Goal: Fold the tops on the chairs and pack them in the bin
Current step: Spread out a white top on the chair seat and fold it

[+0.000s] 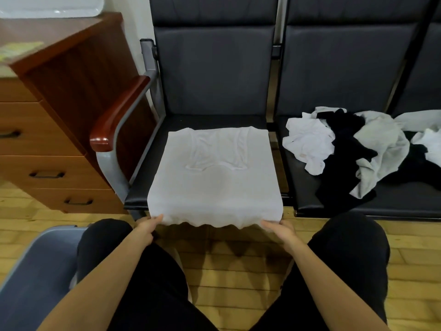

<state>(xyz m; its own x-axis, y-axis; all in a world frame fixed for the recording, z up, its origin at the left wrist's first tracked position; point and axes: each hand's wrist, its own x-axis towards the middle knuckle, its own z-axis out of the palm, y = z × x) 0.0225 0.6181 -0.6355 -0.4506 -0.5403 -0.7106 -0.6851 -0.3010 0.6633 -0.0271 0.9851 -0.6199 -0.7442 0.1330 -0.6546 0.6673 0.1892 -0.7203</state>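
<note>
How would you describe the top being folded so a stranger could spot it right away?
Find the black chair with the wooden armrest, beside the wooden drawers. The white top lies spread flat over its seat, both hands pinching its near edge. The tops on the next chair lie crumpled in a heap.

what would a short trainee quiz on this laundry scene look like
1. True or false: both hands grip the near hem of the white top.
2. Where does the unfolded pile lie? A) on the floor B) on the right chair seat C) on the dresser
3. Name the blue-grey thing at the lower left.

Key:
1. True: left hand and right hand each hold a corner.
2. B, on the right chair.
3. The bin.
</note>
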